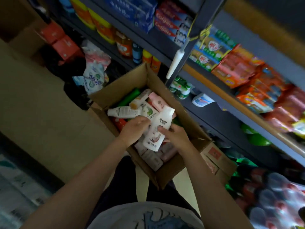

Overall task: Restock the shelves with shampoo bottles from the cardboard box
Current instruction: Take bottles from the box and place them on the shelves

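An open cardboard box (166, 174) stands on the floor in front of me, filled with several shampoo bottles lying loose: white, pink and green ones. Both my hands are inside it. My left hand (133, 129) and my right hand (175, 135) grip one white bottle with a pink picture (158, 129) from either side, held just above the others. A white bottle with a brown cap (123, 112) lies behind my left hand. The dark shelves (222, 113) run along the right of the box.
The shelves carry toothpaste boxes (168, 25), orange detergent bottles (102, 28), soap packs (237, 68) and green bottles low down. Bags and red boxes (59, 42) lie on the floor behind the box. Bare floor spreads to the left.
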`<control>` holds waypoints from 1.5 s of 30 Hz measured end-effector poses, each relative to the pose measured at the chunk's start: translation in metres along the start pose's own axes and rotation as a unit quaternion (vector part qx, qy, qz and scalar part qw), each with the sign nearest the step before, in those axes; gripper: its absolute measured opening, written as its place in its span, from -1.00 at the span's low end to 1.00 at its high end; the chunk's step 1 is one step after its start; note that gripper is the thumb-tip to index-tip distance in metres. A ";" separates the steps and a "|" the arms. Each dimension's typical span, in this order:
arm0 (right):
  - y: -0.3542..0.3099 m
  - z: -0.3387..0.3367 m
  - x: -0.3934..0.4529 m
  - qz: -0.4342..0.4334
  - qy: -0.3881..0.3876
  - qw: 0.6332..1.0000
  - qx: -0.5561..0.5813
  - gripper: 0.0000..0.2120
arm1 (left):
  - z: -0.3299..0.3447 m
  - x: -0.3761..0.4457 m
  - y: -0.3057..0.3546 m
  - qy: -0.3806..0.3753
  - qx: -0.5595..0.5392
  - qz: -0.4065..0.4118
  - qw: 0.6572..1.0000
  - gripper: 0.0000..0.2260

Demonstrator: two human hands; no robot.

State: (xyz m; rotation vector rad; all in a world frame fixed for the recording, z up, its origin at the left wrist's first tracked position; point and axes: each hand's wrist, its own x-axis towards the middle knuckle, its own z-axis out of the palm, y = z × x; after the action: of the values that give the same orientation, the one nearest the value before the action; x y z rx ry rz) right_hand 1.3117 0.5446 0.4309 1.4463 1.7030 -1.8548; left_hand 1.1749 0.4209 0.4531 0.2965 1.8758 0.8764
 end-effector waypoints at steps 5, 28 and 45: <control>-0.134 -0.044 -0.106 -0.184 0.064 0.976 0.094 -0.67 | -0.020 -0.071 0.141 -0.031 -0.146 0.159 0.976 -0.81; -0.276 -0.248 -0.351 -0.563 0.330 0.758 0.019 -0.79 | 0.042 -0.225 0.434 0.015 -0.040 0.612 0.790 -0.84; -0.393 -0.353 -0.278 -0.403 0.384 0.831 0.010 -0.76 | 0.041 -0.141 0.469 0.226 0.145 0.663 0.698 -0.75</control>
State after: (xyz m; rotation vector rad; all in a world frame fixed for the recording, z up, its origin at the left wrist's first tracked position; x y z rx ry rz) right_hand 1.3327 0.8437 0.9472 1.7944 3.0780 -1.6665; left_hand 1.1950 0.6923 0.8627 1.9626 2.0807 1.6646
